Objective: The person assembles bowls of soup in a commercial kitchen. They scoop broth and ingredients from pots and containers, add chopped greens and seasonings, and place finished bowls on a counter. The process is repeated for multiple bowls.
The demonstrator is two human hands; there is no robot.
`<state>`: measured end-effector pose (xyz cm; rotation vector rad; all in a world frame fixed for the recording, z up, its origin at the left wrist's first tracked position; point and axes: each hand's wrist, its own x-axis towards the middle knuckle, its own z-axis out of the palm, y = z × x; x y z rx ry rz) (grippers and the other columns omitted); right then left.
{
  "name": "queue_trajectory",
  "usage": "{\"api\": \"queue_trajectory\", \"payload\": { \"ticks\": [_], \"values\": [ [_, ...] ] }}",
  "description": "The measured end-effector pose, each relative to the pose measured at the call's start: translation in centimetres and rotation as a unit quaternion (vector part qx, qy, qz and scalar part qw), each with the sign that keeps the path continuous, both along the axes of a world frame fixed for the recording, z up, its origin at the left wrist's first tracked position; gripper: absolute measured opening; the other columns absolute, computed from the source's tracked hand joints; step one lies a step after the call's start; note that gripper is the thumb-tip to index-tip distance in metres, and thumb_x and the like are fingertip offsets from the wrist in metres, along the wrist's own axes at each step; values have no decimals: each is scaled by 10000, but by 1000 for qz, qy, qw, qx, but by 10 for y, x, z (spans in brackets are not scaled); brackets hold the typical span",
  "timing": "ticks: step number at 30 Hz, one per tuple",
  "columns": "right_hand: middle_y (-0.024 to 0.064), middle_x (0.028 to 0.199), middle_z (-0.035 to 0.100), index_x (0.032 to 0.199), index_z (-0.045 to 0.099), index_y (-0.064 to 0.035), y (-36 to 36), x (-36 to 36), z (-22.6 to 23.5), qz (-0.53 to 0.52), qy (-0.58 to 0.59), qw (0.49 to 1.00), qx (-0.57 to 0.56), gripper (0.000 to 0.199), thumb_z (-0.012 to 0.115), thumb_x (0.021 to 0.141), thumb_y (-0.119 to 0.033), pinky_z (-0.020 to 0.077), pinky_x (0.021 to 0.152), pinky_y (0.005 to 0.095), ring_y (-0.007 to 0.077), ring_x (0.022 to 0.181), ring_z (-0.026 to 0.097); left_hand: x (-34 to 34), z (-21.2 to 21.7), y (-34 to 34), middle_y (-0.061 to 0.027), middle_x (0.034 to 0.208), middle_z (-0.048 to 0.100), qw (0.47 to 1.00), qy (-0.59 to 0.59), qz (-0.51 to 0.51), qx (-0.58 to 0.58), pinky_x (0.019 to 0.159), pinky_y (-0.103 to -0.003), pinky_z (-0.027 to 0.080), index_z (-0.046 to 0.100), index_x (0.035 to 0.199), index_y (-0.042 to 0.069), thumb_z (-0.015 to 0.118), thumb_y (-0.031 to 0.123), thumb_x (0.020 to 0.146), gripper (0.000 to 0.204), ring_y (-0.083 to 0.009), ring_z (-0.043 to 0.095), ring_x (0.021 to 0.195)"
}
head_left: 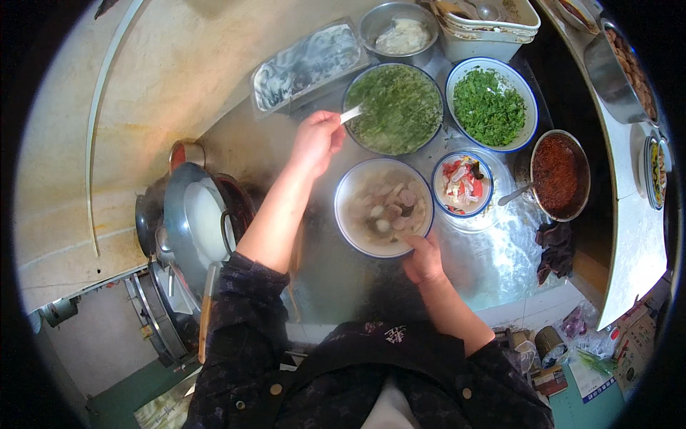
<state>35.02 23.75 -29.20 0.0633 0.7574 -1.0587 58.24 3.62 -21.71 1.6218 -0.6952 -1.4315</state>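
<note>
My left hand (321, 143) pinches the handle of a white spoon (351, 114). The spoon's far end reaches over the left edge of a large bowl of finely chopped greens (395, 107), partly blurred by steam. With thumb and fingers, my right hand (425, 259) grips the near right rim of a white bowl of soup (384, 247). Pale slices and small round white pieces show in that soup. Just right of it stands a small blue-rimmed bowl of red, white and dark pieces (463, 184). Behind that is a bowl of chopped leafy herbs (489, 106).
A pot of red chili sauce (559, 175) with a spoon in it stands at the right, near a dark cloth (555, 250). At the back are a clear tray (307, 68), a metal bowl (398, 28) and a white tub (486, 44). A wok (189, 214) sits at the left.
</note>
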Motion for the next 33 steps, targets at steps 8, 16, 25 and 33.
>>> {"api": "queue_trajectory", "payload": {
  "ticks": [8,16,25,33],
  "values": [
    [170,1474,500,1508,373,-3,0,-1,0,23,1,1000,2,682,492,839,61,382,1148,435,315,1368,483,9,23,25,-56,755,611,996,48,28,-63,504,-276,383,584,1013,21,569,89,1003,71,-133,533,589],
    [184,1355,595,1426,467,34,0,1,2,17,35,999,4,531,533,901,-12,474,1063,432,317,1238,592,3,41,168,-97,796,668,885,-381,-171,-209,613,-336,533,674,1084,3,636,-16,930,159,-170,636,679],
    [180,1411,542,1459,434,17,1,0,17,-4,19,1000,-24,586,537,881,4,437,1106,449,320,1289,540,-43,48,131,-33,822,648,958,-196,-100,-183,621,-220,476,623,1179,6,533,55,1037,175,-82,564,663],
    [150,1378,562,1471,412,1,10,-5,8,-2,11,1000,-19,609,567,882,-1,425,1105,422,301,1274,543,-198,1,-54,-197,831,707,742,-443,-261,-431,656,-471,546,672,1032,81,633,139,950,108,-410,693,761]
  ]
}}
